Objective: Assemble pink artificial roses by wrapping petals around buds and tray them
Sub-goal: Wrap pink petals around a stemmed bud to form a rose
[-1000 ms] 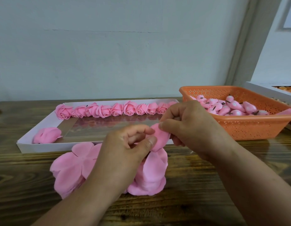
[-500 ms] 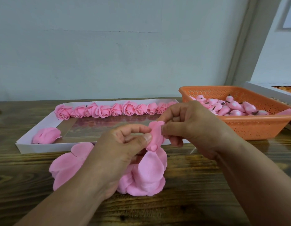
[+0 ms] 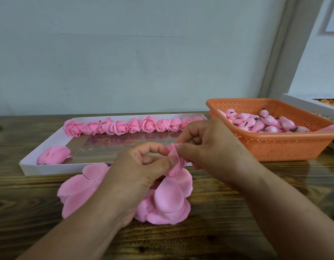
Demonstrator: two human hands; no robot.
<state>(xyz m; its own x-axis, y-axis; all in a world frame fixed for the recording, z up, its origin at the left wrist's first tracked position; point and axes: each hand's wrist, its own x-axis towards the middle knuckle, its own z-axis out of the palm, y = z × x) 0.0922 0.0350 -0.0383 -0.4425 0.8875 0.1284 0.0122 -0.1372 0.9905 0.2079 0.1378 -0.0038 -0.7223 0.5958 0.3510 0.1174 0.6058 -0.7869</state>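
- A dark wooden table with strong grain runs across the whole foreground.
- A pale, plain wall rises straight behind the table's far edge.
- A grey-beige door or window frame slants up at the right of the wall.
- A white box sits at the far right edge, cut off by the view, with something orange in it, too small to identify.

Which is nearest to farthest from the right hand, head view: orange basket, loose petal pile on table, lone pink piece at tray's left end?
From the right hand:
1. Loose petal pile, just below it.
2. Orange basket, to its right.
3. Lone pink piece, far left in the tray.
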